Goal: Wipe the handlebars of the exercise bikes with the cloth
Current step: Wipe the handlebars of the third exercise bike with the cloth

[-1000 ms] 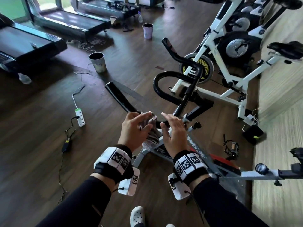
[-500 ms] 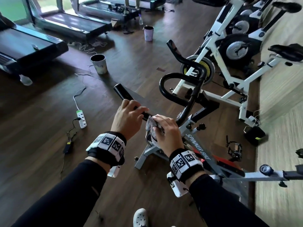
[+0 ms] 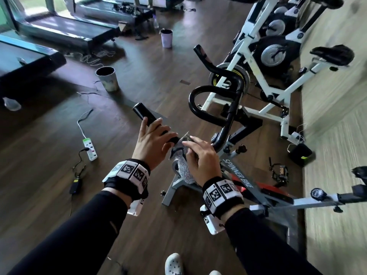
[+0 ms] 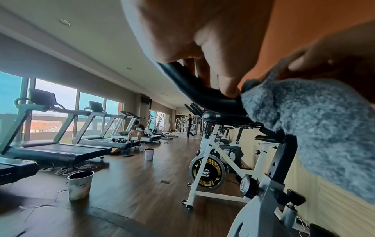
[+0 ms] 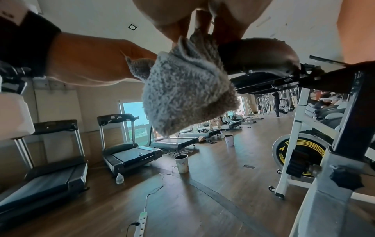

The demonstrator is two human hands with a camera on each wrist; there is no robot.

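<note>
The black handlebar (image 3: 143,114) of the grey spinner bike (image 3: 238,176) rises in front of me. My left hand (image 3: 156,135) grips its left arm, fingers curled over the bar (image 4: 194,89), a little short of the bar's end. Just to the right, my right hand (image 3: 199,154) holds a grey fluffy cloth (image 3: 181,168) draped over the bar near the stem. In the right wrist view the fingers pinch the cloth (image 5: 188,93) from above and it hangs down in a bunch. The cloth (image 4: 316,131) touches my left thumb side.
White exercise bikes (image 3: 264,56) stand to the right along the wall. On the wooden floor to the left are a bucket (image 3: 108,79), a second cup (image 3: 166,38), a power strip (image 3: 90,149) with cable and treadmills (image 3: 59,31). A loose pedal (image 3: 280,172) lies right of the bike.
The cloth passed from my left hand to my right hand. My left hand moved out along the bar's left arm and took hold of it; my right hand settled on the cloth.
</note>
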